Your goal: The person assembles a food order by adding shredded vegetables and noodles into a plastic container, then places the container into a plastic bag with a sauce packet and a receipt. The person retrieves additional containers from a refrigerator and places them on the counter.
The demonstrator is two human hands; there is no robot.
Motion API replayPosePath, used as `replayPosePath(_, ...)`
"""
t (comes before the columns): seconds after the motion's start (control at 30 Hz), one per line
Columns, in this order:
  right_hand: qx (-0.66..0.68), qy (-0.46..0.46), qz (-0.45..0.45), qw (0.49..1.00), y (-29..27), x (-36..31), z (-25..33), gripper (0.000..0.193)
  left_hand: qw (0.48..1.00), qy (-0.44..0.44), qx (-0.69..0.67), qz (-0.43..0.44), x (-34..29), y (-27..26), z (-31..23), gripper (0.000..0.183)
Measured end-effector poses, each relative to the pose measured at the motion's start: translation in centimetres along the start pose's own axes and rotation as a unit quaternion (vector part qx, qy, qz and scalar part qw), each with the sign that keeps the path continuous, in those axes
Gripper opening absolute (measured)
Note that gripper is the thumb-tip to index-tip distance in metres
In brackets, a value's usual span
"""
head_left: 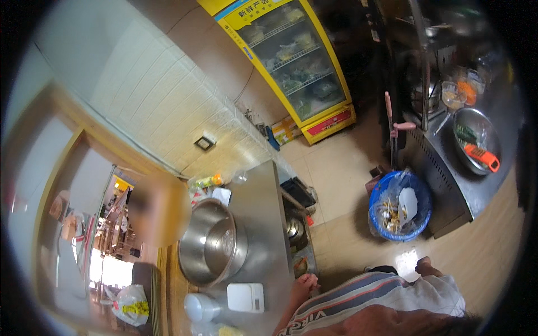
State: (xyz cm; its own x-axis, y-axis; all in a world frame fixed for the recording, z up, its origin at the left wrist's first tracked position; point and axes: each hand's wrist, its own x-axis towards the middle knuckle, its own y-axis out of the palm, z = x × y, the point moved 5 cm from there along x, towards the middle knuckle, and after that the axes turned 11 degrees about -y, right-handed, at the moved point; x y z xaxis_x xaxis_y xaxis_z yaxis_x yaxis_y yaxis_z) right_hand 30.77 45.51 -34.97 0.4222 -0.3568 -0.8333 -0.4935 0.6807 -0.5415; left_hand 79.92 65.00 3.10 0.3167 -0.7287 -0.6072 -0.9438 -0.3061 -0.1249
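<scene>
My left hand [305, 282] is beside the near edge of the steel counter [260, 213], low in the view. Its fingers are curled in, and whatever may lie inside them is hidden. To the right, past my striped shirt [358, 291], my right hand [427, 266] hangs over the floor; its fingers are too small to read. On the counter, left of my left hand, lies a white kitchen scale [245, 297]. Behind the scale stands a large steel bowl [189, 255], and a translucent round container [202, 307] sits beside it.
A blue bin [428, 204] lined with plastic stands on the floor. To its right, a steel worktop [504, 131] carries a metal bowl [462, 119] with an orange-handled tool [483, 158]. A yellow glass-door fridge [330, 126] stands beyond. A blurred person [162, 210] is at the left opening.
</scene>
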Motion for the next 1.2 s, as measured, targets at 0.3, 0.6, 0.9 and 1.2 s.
replayPosePath(0.3, 0.053, 0.041, -0.159, 0.985, -18.5, 12.5, 0.3, 0.023, 0.998, 0.057, 0.015, 0.017, 12.5, -2.5, -13.9, 0.031)
replayPosePath(0.6, 0.116, 0.040, -0.015, 0.992, -28.9, 16.1, 2.9, 0.021, 0.975, 0.131, -0.173, 0.052, 27.7, -9.1, -31.8, 0.046)
replayPosePath(0.9, 0.514, 0.340, -0.170, 0.769, -40.1, 11.1, 2.0, 0.022, 0.974, 0.206, -0.054, 0.074, 46.8, -11.8, -43.9, 0.069)
replayPosePath(1.2, 0.256, 0.198, -0.096, 0.941, -53.8, 26.1, -4.0, 0.022, 0.968, 0.236, -0.062, -0.064, 64.2, -17.8, -57.9, 0.070)
